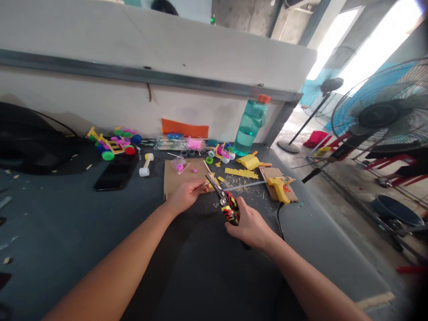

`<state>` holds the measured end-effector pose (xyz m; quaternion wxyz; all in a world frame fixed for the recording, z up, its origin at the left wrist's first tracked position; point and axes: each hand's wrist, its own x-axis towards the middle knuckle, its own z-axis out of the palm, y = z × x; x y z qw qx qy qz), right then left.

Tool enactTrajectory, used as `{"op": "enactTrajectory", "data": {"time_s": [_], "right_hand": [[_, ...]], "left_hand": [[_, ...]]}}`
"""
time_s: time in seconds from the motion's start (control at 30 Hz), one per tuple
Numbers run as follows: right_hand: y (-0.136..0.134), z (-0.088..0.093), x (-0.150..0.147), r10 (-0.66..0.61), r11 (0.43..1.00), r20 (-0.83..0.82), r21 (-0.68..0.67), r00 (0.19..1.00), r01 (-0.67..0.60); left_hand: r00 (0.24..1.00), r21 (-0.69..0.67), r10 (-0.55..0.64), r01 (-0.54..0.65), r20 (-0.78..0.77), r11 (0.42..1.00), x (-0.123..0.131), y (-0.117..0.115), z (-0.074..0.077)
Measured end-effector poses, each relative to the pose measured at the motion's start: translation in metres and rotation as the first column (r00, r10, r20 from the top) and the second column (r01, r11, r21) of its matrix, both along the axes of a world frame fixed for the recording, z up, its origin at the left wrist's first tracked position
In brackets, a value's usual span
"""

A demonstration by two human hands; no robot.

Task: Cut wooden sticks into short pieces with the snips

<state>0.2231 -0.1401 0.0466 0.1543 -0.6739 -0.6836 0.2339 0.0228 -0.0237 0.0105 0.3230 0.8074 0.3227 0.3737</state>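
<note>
My right hand [249, 225] grips the red, yellow and black handles of a pair of shears [224, 199], whose blades point up-left. My left hand [187, 194] is closed in a pinch on a thin pale stick [204, 184] held at the blade tips, over a brown cardboard sheet [174, 178]. Yellow strips [240, 173] and small offcuts lie just beyond the blades. A yellow glue gun [279, 186] rests on a second piece of cardboard to the right, its black cord running toward me.
A teal water bottle [249, 129] stands at the back by the wall. Colourful bottle caps and a yellow toy frame [112, 143] sit at the back left, a black phone [115, 174] near them. A standing fan [381, 116] is off the table's right edge.
</note>
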Motion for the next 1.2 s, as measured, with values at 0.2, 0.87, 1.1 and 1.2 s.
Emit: {"op": "enactTrajectory", "data": {"time_s": [0.2,0.87,1.1,1.2], "right_hand": [[-0.0018,-0.001,-0.0024,0.006,1.0,0.02,0.011,1.0,-0.006],[-0.0025,-0.0015,-0.0024,0.021,0.997,0.197,0.066,0.98,-0.035],[-0.0028,-0.0009,-0.0032,0.032,0.999,0.212,0.035,0.977,-0.04],[-0.0039,-0.0008,-0.0042,0.035,0.999,0.215,0.014,0.976,-0.039]], "left_hand": [[1.0,0.027,-0.024,0.024,0.018,0.999,0.0,0.0005,0.0016],[1.0,0.184,-0.002,0.0,0.011,0.983,-0.0029,0.005,-0.0013],[1.0,0.293,0.01,-0.01,0.002,0.956,-0.0044,0.0068,0.0021],[1.0,0.336,0.021,-0.015,-0.015,0.942,-0.0049,0.0059,0.0044]]}}
